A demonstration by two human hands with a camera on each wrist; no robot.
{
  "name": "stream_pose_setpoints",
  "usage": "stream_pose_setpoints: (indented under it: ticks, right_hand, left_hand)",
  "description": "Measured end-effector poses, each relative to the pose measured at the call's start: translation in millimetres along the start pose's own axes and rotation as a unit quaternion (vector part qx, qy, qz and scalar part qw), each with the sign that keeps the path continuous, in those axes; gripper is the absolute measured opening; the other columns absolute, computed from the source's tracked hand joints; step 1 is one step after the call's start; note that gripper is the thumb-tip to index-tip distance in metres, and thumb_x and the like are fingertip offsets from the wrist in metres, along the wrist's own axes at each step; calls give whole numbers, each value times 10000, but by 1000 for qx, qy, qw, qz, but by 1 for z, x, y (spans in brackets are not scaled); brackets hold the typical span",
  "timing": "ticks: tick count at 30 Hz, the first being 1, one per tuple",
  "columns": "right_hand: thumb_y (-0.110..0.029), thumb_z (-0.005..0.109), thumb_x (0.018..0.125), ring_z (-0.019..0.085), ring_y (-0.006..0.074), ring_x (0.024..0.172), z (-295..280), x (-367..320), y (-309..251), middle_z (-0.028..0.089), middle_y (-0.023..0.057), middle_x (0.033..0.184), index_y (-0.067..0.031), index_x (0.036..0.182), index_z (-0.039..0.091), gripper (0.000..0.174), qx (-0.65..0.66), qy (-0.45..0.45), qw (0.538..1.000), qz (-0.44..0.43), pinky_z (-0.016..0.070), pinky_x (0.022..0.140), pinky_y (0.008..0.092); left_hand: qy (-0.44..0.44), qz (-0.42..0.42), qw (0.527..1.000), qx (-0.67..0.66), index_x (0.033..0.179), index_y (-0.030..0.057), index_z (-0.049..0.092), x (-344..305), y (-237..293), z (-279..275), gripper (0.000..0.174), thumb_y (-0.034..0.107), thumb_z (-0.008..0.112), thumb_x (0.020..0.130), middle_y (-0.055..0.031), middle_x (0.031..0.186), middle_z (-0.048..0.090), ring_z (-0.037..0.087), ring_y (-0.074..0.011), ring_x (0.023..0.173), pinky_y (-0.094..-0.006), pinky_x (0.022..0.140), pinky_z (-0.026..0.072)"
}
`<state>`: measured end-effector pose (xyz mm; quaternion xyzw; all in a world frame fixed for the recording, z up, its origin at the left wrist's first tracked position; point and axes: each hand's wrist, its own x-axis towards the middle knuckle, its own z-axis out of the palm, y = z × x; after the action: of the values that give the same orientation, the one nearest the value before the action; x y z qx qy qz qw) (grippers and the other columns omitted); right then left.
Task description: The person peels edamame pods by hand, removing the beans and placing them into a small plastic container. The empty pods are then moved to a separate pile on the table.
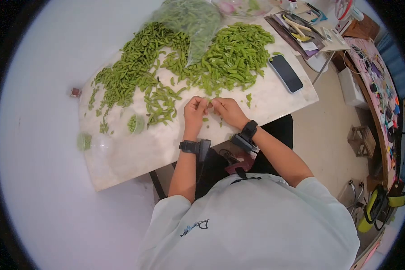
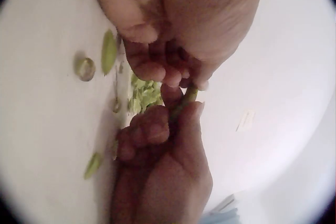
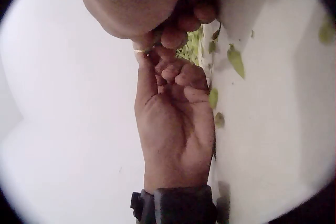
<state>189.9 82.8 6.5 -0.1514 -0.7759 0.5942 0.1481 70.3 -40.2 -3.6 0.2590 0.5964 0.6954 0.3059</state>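
Both hands meet over the near side of the table, fingertips close together. The left hand (image 1: 195, 118) and the right hand (image 1: 231, 112) pinch one green pod (image 2: 186, 101) between thumbs and fingers. In the left wrist view the left hand (image 2: 184, 11) is at the top, the right hand (image 2: 170, 166) below. In the right wrist view the right hand (image 3: 131, 1) is above the left hand (image 3: 176, 116), and the fingers largely hide the pod. Just beyond the hands spreads a large heap of green pods (image 1: 238, 54).
A clear plastic bag (image 1: 186, 22) of pods lies over the heap. At left are a cup of green beans (image 1: 135, 123) and another green-filled container (image 1: 84, 141). A phone (image 1: 286, 74) lies on the white table (image 1: 139, 157) at right. Loose pods (image 3: 235, 61) lie near the hands.
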Motion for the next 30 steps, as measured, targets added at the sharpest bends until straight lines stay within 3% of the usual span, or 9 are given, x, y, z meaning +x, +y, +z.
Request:
stream_pose_setpoints:
  ticks: [7,11,14,17,30]
  right_hand:
    - [-273,468,1030,619,343,755,-3,-1,-9,643,192,826,-13,964,629,313,-32,-2,999,-32,485,713,385]
    - [-272,479,1026,619,355,757,-1,-1,-3,642,195,835,-18,970,623,298,-11,-3,999,-32,484,712,391]
    - [-190,521,1025,553,205,656,1,0,0,610,118,749,-9,973,628,216,-30,17,998,-48,477,669,329]
    - [-288,488,1023,605,387,758,0,2,-1,640,199,813,-19,952,623,310,-63,-1,997,-51,478,693,416]
    - [-327,470,1024,616,383,731,6,3,9,638,199,767,-13,911,640,374,-43,25,998,-47,480,693,427]
  left_hand:
    - [-31,17,999,-18,882,39,590,0,7,2,169,159,615,999,-20,767,626,560,-83,646,-247,604,488]
    - [-40,-38,998,6,875,42,587,4,10,0,181,170,621,998,-14,758,609,564,-89,643,-253,595,491]
    - [-43,-56,997,5,865,54,579,7,11,-3,197,187,621,1004,2,730,575,559,-89,636,-243,601,488]
    - [-40,-46,998,-4,856,54,583,6,7,-7,195,180,629,997,-3,733,590,555,-84,636,-237,603,477]
    - [-47,-29,998,-5,854,45,577,4,7,-5,187,151,614,1003,-31,754,634,570,-85,663,-237,625,474]
